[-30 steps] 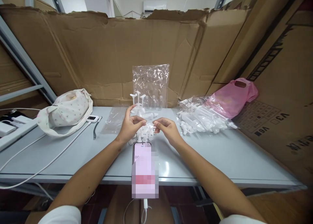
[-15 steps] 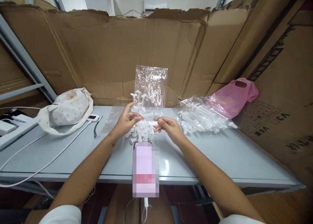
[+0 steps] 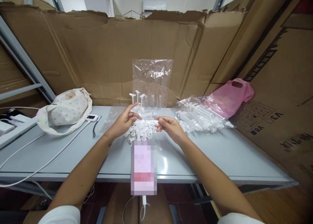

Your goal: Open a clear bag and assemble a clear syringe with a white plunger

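Head view: left hand [image 3: 124, 122] and right hand [image 3: 168, 126] raised just above the table [image 3: 220, 158], fingers [image 3: 160, 120] of both pinched shut on the two ends of a small clear plastic bag [image 3: 149, 122] stretched flat between them. Directly beneath the fingers, a heap of small white plastic caps [image 3: 141, 132] on the table; whether the bag touches the heap, cannot tell. Just behind the fingers, a clear syringe barrel [image 3: 148, 114] lying flat, and beyond it white plungers [image 3: 137, 98] standing upright beside small clear bottles [image 3: 153, 101], backed by an upright clear bag [image 3: 152, 79] leaning on the cardboard wall [image 3: 97, 54]. Right of the right-hand fingers, a pile of bagged white syringe parts [image 3: 202, 116], with a pink plastic bag [image 3: 231, 95] behind. Well left of the left-hand fingers, a floral cloth pouch [image 3: 65, 110], a small white device [image 3: 91, 118] and a white cable [image 3: 49, 160]. Near side of the fingers, a phone [image 3: 143, 167] with blurred screen at the table edge.
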A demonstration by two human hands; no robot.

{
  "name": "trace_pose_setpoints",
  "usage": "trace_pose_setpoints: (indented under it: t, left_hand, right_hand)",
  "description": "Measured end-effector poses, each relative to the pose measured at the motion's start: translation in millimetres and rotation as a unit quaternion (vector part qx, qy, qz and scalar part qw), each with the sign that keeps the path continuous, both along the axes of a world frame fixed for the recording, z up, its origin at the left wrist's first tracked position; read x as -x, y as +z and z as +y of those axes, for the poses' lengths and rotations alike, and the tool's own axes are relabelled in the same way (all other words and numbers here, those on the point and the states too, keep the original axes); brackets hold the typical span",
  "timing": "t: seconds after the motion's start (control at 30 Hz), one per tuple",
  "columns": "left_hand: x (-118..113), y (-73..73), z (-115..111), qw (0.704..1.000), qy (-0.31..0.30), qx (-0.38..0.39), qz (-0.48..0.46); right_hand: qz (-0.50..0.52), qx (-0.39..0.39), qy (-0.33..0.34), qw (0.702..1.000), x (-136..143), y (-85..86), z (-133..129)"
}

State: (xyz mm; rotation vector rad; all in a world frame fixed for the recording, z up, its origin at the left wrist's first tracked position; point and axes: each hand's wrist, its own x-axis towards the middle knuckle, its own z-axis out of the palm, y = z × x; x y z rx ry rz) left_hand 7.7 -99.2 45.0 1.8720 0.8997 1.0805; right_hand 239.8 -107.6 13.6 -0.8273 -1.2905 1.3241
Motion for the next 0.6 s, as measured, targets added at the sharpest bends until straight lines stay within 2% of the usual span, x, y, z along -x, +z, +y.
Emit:
trace_pose_setpoints:
  t: [0.17,0.33,0.5,0.6]
  left_hand:
    - [6.8,13.0,-3.9,0.998,0.026,-0.011,0.058]
    - [37.6,20.1,8.5,0.993,0.090,-0.011,0.070]
    - [81.5,13.0,15.0,0.972,0.223,0.053,0.051]
    - [104.7,2.7,14.1,0.949,0.277,0.083,0.124]
  right_hand:
    - [0.014,0.023,0.033,0.999,-3.5,2.3,-1.5]
    - [0.015,0.019,0.008,1.000,-11.4,6.6,-0.4]
    - [0.006,0.012,-0.007,1.000,-11.9,8.8,-1.0]
    - [0.005,0.015,-0.016,1.000,-11.3,10.1,-2.2]
